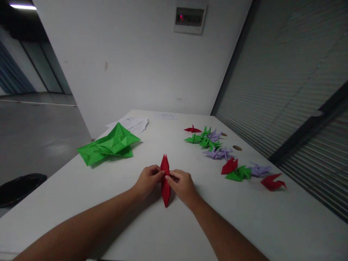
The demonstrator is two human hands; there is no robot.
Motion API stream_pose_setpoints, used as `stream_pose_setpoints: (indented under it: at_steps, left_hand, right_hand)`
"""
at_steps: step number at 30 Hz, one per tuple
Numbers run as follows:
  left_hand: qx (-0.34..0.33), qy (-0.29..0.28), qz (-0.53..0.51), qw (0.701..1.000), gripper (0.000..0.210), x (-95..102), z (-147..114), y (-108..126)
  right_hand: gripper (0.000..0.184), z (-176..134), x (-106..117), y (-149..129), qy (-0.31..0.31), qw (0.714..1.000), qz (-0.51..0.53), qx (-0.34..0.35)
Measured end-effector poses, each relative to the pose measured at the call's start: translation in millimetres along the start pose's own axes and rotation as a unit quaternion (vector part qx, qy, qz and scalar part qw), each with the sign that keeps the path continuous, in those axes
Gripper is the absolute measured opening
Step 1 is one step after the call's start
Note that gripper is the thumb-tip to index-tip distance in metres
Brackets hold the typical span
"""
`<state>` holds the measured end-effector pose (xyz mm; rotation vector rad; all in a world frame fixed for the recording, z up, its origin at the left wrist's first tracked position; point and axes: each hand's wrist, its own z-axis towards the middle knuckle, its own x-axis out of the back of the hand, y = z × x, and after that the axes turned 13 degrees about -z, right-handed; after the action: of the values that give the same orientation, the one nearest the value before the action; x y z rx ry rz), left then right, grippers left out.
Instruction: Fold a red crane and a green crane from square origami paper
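I find the red folded paper over the white table, directly between the left hand and the right hand, neither clearly nearer, its long axis running near-to-far, both hands' fingers pinching it around mid-length.

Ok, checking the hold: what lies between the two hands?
A red origami piece, held by the left hand and right hand; the head view shows it.

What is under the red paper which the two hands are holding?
White table shows around the red paper. What lies directly beneath, between the left hand and right hand, is covered by the paper and cannot be seen.
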<state>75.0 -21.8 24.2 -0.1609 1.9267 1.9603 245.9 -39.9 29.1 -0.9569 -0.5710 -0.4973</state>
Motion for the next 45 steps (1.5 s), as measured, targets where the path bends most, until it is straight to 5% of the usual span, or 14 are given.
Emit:
stream_pose_setpoints:
  at_steps: [11,22,45]
  left_hand:
    - [-0.080,0.021,0.008,0.997,0.033,3.8,1.6,-1.2]
    - [-0.053,-0.035,-0.017,0.998,0.025,3.1,-2.5,3.2]
    - [-0.015,-0.031,-0.086,0.996,0.030,4.9,-1.8,1.6]
  right_hand:
    - [0.033,1.6,1.8,-0.5,-0.021,0.998,0.055,0.036]
    - [0.029,1.5,-0.4,6.4,-0.008,0.997,0.081,-0.004]
    - [0.026,1.1,7.1,3.0,-0.053,0.980,0.194,0.011]
